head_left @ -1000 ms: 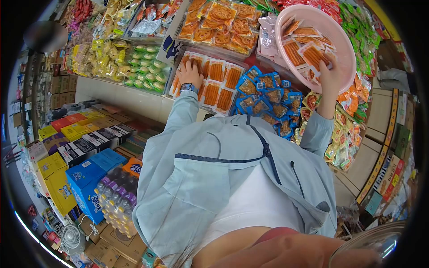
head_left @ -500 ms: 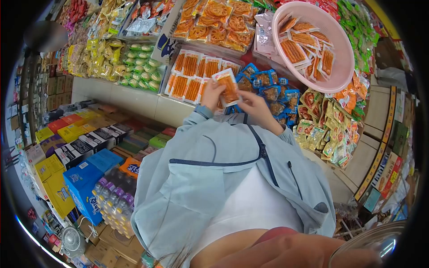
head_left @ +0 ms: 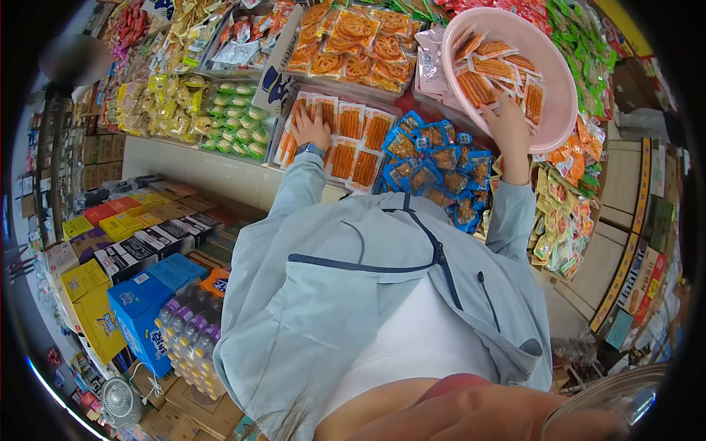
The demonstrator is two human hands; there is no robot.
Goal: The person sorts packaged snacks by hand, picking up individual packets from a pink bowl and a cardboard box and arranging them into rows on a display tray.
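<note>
My left hand (head_left: 312,134) lies palm down, fingers spread, on the flat packets of orange-brown snack sticks (head_left: 343,158) laid in rows in a shallow tray. My right hand (head_left: 507,123) reaches over the near rim of a pink plastic basket (head_left: 565,88). Its fingers are slightly apart and touch the snack packets (head_left: 535,103) heaped inside; the fingertips are partly lost among them. Blue-wrapped snacks (head_left: 443,159) lie between the tray and the basket.
Behind the tray are packs of round orange slices (head_left: 355,28). Green-and-white packs (head_left: 237,121) lie to the left, yellowish packs (head_left: 562,220) to the right. Stacked cartons (head_left: 147,294) and shrink-wrapped bottles (head_left: 193,327) stand at the lower left, near a small fan (head_left: 120,398).
Both hands held one packet between them before. They have parted: my left hand has moved left onto the tray's packets, my right hand right into the basket.
</note>
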